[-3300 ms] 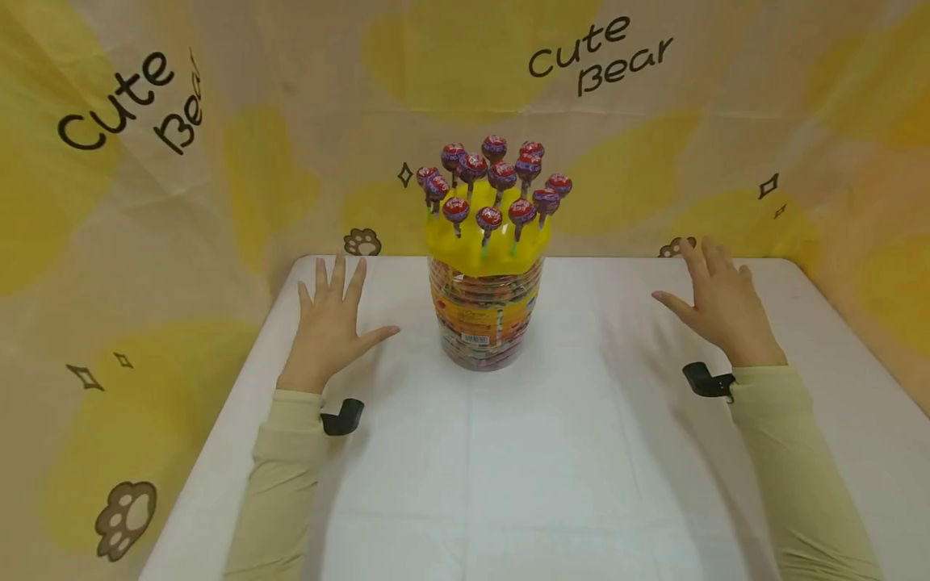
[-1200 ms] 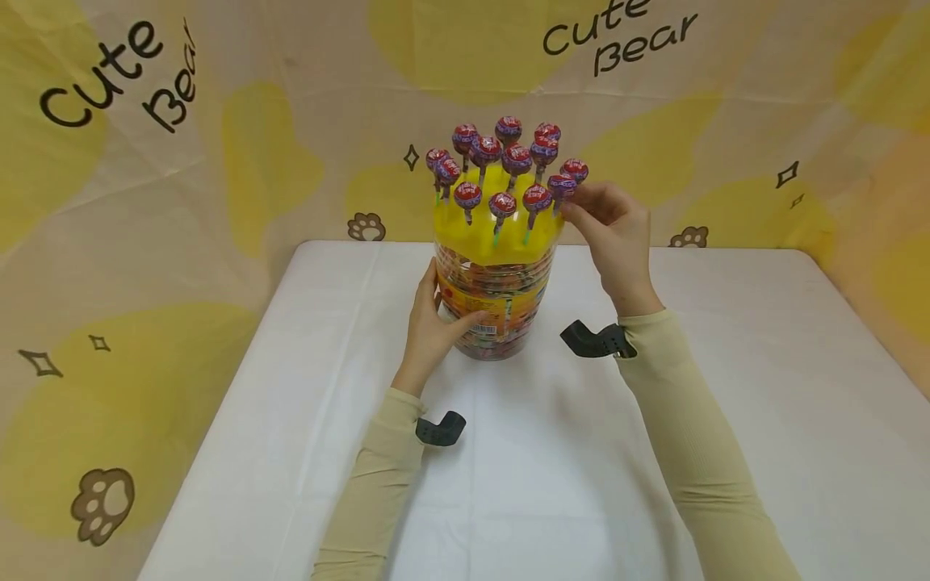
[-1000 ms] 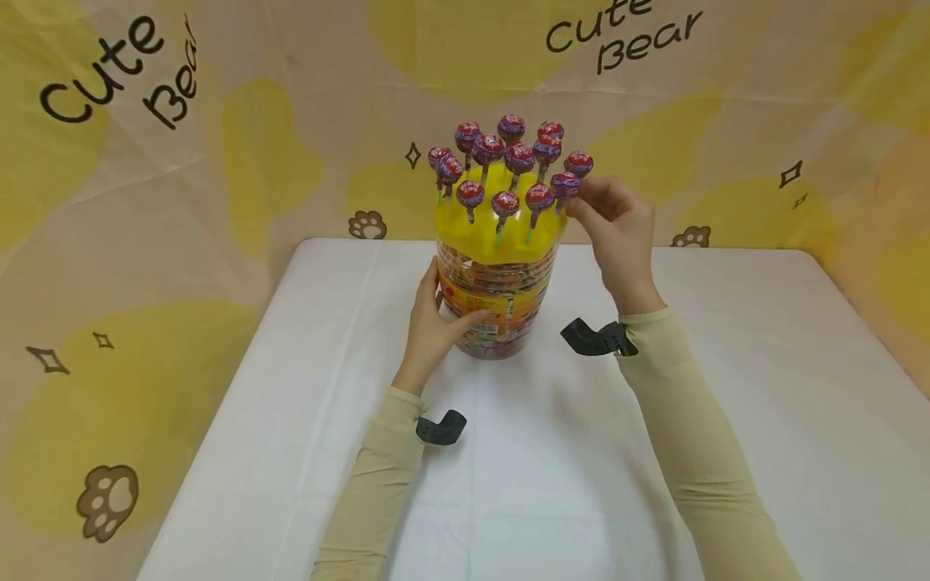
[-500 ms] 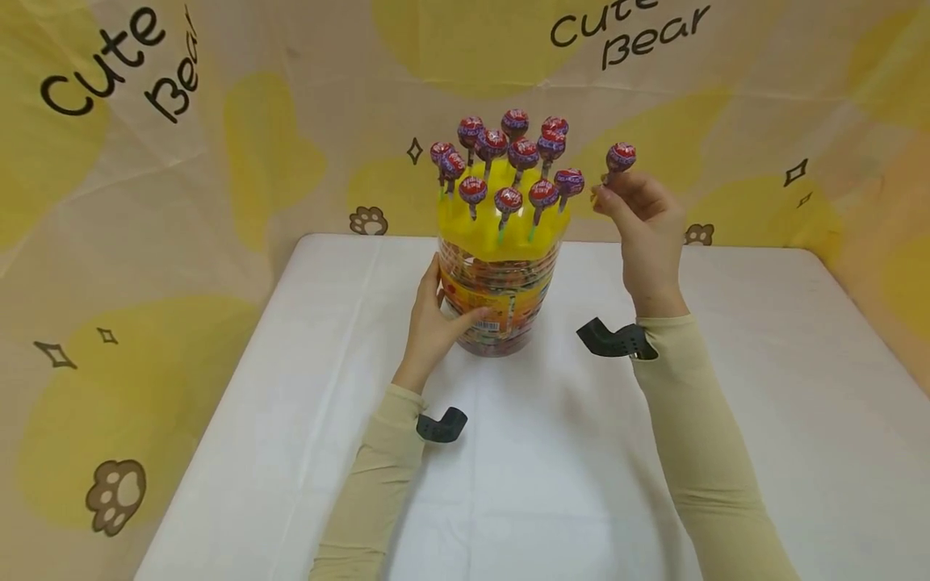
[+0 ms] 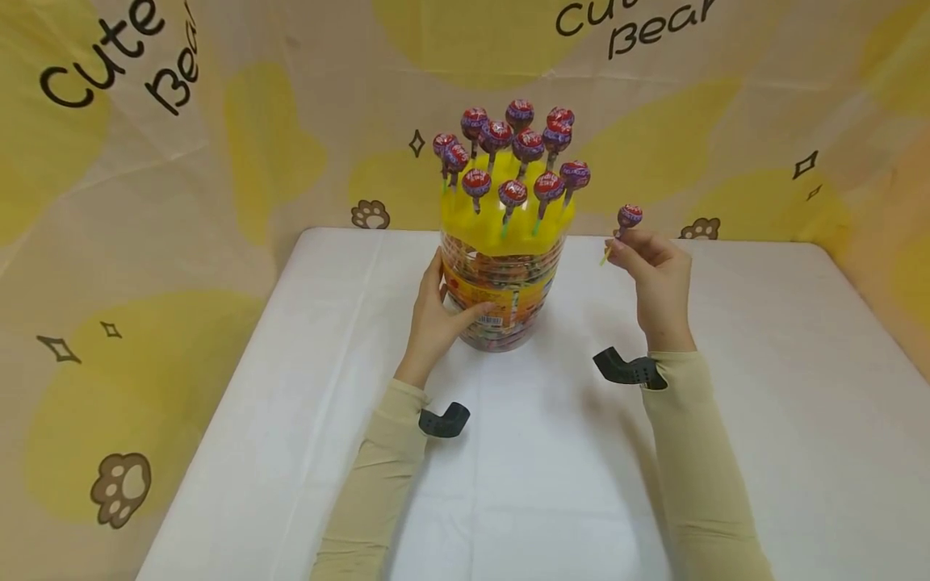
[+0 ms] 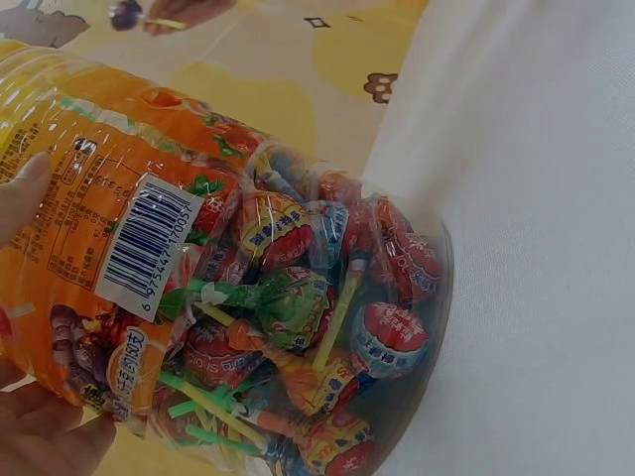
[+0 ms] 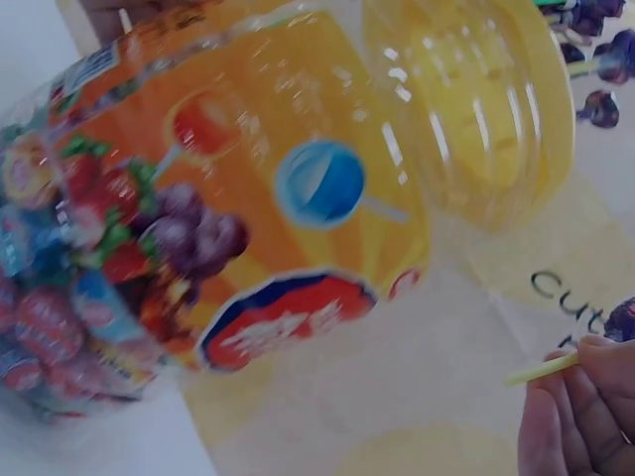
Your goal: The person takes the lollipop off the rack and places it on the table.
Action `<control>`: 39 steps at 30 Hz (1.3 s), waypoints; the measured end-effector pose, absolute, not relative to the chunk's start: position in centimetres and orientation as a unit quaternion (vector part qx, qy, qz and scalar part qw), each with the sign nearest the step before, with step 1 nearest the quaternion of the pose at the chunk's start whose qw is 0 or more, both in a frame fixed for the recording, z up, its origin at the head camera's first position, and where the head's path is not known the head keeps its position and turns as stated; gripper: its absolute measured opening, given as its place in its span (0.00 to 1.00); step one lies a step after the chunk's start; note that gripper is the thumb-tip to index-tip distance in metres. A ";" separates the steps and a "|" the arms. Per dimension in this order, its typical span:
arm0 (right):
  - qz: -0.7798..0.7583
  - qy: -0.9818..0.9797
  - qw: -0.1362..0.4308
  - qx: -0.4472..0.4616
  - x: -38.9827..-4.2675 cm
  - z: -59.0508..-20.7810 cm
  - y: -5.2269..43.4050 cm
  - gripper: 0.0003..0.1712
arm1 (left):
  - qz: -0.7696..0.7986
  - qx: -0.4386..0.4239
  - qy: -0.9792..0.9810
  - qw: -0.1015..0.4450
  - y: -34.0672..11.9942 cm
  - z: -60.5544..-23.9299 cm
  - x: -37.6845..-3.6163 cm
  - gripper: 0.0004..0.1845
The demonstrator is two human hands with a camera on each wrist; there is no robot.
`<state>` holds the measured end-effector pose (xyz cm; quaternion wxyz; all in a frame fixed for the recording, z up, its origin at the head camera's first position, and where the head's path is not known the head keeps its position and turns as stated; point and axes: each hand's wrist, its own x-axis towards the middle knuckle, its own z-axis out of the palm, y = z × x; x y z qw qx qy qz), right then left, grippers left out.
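Note:
A clear plastic jar (image 5: 501, 278) full of wrapped lollipops stands on the table, tilted slightly. Its yellow lid (image 5: 475, 222) carries several upright lollipops (image 5: 513, 194) in red and purple wrappers. My left hand (image 5: 433, 323) grips the jar's lower left side, thumb across the front by the barcode label (image 6: 149, 248). To the right of the jar, my right hand (image 5: 657, 278) pinches a single lollipop (image 5: 630, 215) by its yellow stick (image 7: 541, 371), head up, apart from the lid. In the right wrist view that lollipop's head is partly cut off at the edge.
The jar stands toward the back of a white-covered table (image 5: 552, 484). Behind it hangs a yellow-patterned cloth backdrop (image 5: 327, 121) with printed words and paw prints. A black wrist mount (image 5: 445, 420) sits on the left sleeve, another wrist mount (image 5: 628, 369) on the right.
Both hands came from the table sides to the jar. My right hand pulled a lollipop out of the lid's right side, then moved right and down with it. My left hand keeps its grip.

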<state>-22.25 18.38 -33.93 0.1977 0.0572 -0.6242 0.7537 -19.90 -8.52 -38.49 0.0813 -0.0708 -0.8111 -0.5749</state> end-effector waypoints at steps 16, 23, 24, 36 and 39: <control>0.737 -0.673 0.026 0.052 -22.9 -40.5 20.9 0.04 | -0.579 -0.078 -0.807 0.082 -8.5 -38.7 -20.1 0.53; 0.719 -0.695 -0.025 0.000 -23.8 -43.2 21.3 0.06 | -0.581 -0.082 -0.805 0.086 -8.5 -38.6 -20.2 0.53; 0.715 -0.698 -0.033 -0.009 -23.9 -43.5 21.3 0.04 | -0.582 -0.083 -0.804 0.085 -8.5 -38.6 -20.2 0.53; 0.678 -0.731 -0.057 -0.051 -24.1 -44.6 21.0 0.18 | -0.583 -0.086 -0.803 0.084 -8.5 -38.8 -20.4 0.53; 0.673 -0.736 -0.050 -0.057 -24.2 -44.7 20.9 0.17 | -0.585 -0.086 -0.802 0.083 -8.5 -38.8 -20.4 0.53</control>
